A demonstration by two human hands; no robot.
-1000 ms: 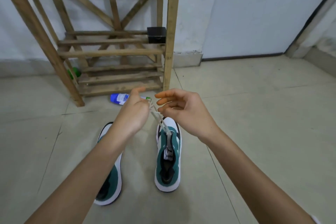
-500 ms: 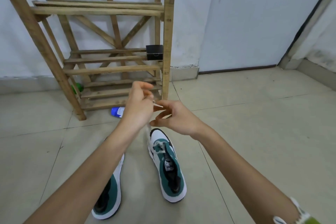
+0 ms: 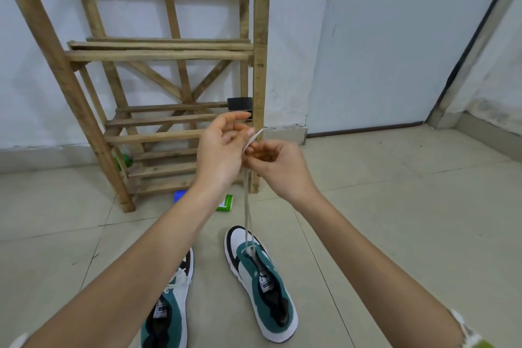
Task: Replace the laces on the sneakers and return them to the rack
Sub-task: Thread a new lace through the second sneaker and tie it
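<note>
The wooden rack (image 3: 158,56) stands against the wall at about ten o'clock from the hands. A small green thing (image 3: 125,161) is tucked behind its front leg, too hidden to name. On the floor tiles (image 3: 395,234) at seven o'clock the left sneaker (image 3: 169,311) lies toe towards the rack, teal and white, with the left forearm crossing over it and covering its outer side. A blue object (image 3: 180,195) lies just in front of the rack's bottom slat, half hidden by the same arm. The left hand (image 3: 223,150) is raised before the rack, fingers curled, its thumb pressing the lace (image 3: 247,206) near the free end. A green box (image 3: 226,203) shows beneath the wrist, and a black box (image 3: 239,104) sits on a rack slat at twelve o'clock, just above the fingertips. The lace drops straight down from the hands to the front eyelets of the right sneaker (image 3: 262,282), which rests on the floor at six o'clock, toe towards the rack. The right hand (image 3: 279,169) touches the left, its fingers bunched and pinching the lace just below the thumb. A pale door (image 3: 395,37) fills the wall at two o'clock.
</note>
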